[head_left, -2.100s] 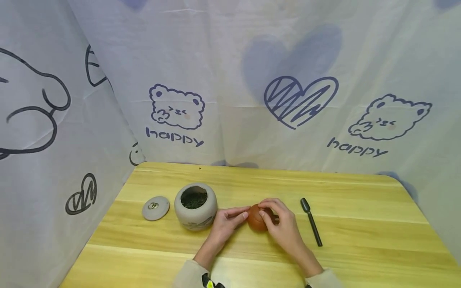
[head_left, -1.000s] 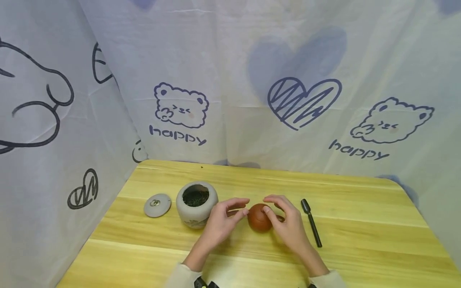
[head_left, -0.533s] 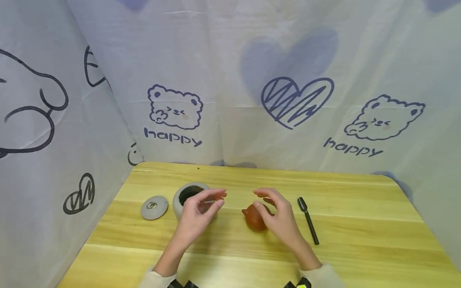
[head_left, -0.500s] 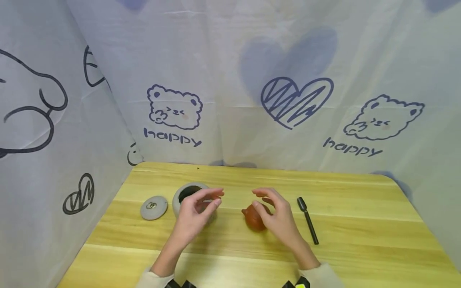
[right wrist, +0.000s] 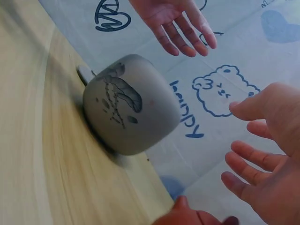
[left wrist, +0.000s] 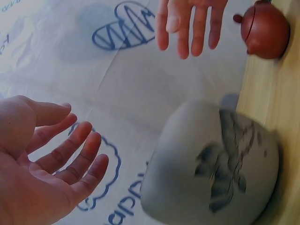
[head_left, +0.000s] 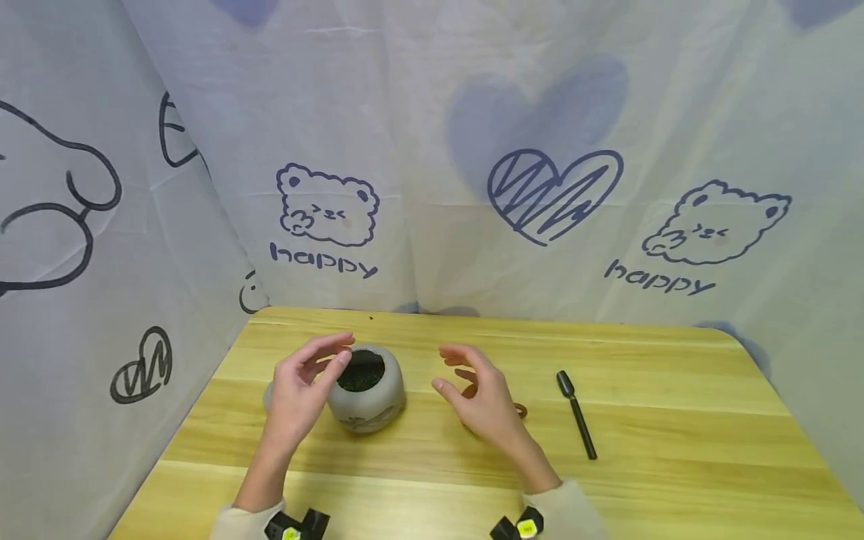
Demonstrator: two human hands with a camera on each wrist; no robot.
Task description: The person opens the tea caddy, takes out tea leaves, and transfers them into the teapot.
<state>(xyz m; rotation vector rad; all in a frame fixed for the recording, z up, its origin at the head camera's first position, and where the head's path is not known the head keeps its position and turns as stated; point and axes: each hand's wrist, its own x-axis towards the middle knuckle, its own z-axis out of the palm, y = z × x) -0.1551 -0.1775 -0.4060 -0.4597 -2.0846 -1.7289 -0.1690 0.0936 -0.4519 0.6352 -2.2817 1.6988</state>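
My left hand (head_left: 300, 390) hovers with loosely bent fingers at the left side of the grey jar (head_left: 370, 409), overlapping its rim and hiding most of the jar's lid (head_left: 268, 396) in the head view. The jar stands uncovered, with dark green leafy contents (head_left: 362, 373) inside and a dark plant design on its wall. My right hand (head_left: 482, 397) is raised in front of a small reddish-brown teapot (left wrist: 269, 32), its fingers apart and holding nothing. From the head only the teapot's ring handle (head_left: 521, 410) and a bit of its body show; its lid is on.
A black scoop (head_left: 577, 414) lies on the wooden table (head_left: 675, 420), right of the teapot. White cloth (head_left: 432, 112) with drawn bears and hearts hangs behind the table and along its left side.
Both hands have come off the teapot. The left has travelled left past the jar's opening to the lid's side; the right has lifted and shifted left. The teapot stays in place.
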